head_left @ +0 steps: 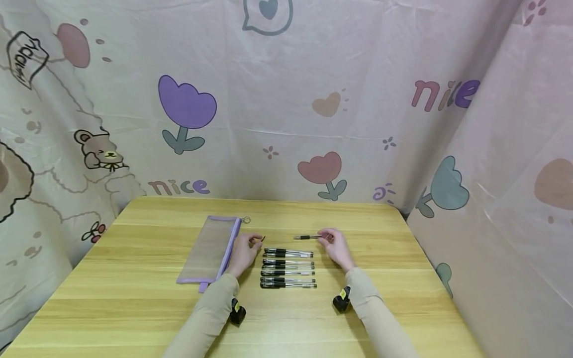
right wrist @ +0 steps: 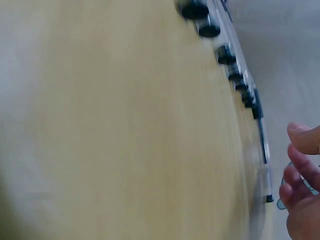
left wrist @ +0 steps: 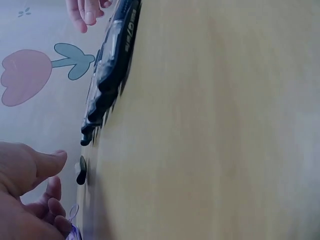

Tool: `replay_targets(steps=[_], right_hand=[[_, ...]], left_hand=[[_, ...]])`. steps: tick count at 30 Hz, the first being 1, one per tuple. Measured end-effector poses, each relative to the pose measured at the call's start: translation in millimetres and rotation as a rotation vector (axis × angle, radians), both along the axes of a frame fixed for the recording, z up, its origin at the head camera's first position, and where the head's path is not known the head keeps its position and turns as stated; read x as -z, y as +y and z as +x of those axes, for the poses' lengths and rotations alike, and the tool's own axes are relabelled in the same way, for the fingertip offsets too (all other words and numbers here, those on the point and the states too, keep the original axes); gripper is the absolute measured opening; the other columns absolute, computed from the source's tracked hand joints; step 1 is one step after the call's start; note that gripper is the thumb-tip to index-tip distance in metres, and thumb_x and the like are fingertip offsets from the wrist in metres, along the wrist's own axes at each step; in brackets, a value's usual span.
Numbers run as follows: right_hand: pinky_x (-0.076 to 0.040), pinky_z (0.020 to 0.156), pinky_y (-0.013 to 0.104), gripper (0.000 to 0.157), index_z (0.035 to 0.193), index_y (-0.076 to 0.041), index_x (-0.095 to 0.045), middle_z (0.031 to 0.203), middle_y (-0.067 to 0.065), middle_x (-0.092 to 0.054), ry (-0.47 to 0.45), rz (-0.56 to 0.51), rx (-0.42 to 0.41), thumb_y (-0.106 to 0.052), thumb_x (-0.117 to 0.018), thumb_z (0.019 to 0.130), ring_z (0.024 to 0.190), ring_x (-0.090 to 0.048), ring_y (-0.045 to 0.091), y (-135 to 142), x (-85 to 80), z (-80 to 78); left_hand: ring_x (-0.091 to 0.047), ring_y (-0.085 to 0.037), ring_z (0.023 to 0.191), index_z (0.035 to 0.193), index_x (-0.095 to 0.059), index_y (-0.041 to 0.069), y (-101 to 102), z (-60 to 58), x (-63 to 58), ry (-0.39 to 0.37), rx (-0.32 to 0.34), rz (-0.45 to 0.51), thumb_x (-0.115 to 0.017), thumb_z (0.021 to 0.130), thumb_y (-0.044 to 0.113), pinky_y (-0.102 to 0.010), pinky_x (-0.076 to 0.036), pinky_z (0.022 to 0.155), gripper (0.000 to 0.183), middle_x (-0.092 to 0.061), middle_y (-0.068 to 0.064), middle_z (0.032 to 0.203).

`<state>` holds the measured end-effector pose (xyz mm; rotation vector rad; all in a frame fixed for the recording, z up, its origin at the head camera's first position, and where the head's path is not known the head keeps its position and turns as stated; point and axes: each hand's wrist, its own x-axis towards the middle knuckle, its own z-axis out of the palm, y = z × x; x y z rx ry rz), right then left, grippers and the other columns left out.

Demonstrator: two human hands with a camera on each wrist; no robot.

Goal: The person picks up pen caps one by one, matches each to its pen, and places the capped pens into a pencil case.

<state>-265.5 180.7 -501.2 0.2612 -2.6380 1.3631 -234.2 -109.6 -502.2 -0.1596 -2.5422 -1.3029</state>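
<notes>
- Apparently the step is pairing a clear-barrelled, black-gripped pen with a short, dark, cap-like piece, apart on the pale wooden table.
- Left hand near the piece, right hand beside the pen: fingers parted, seemingly holding nothing.
- Next, light pinches seem needed.

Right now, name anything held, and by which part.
Nothing appears held: the left hand is clear of the small dark piece, the right hand of the lone pen.
</notes>
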Motion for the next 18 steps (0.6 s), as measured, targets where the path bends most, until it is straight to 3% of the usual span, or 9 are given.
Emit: replay_targets(steps=[4, 7, 18], right_hand=[[-0.041, 0.105, 0.053, 0.026, 0.116, -0.003, -0.071, 0.124, 0.020, -0.063, -0.001, 0.064, 0.060, -0.007, -0.073, 0.090, 0.118, -0.052, 0.036, 1.9, 0.4, -6.1], [-0.034, 0.108, 0.057, 0.030, 0.119, -0.004, -0.070, 0.132, 0.022, -0.059, -0.008, 0.112, 0.069, -0.010, -0.073, 0.089, 0.125, -0.045, 0.040, 2.8, 0.0, -10.4], [-0.028, 0.110, 0.057, 0.031, 0.119, -0.009, -0.071, 0.136, 0.020, -0.057, -0.088, 0.199, 0.080, -0.011, -0.075, 0.088, 0.130, -0.043, 0.041, -0.7, -2.4, -19.4]], left_hand=[[-0.063, -0.033, 0.097, 0.114, -0.070, -0.003, -4.0, 0.3, 1.1, -0.033, -0.033, -0.001, -0.071, 0.090, 0.002, -0.044, -0.048, 0.085, 0.025, -0.069, -0.020, 0.104], [-0.060, -0.032, 0.101, 0.117, -0.068, -0.002, -4.8, -0.1, 1.5, -0.068, -0.044, 0.018, -0.071, 0.090, 0.004, -0.044, -0.048, 0.088, 0.027, -0.066, -0.020, 0.107], [-0.060, -0.034, 0.100, 0.114, -0.069, -0.005, -6.1, -1.1, 3.5, -0.051, -0.036, -0.003, -0.070, 0.090, 0.002, -0.048, -0.048, 0.089, 0.025, -0.066, -0.023, 0.107]])
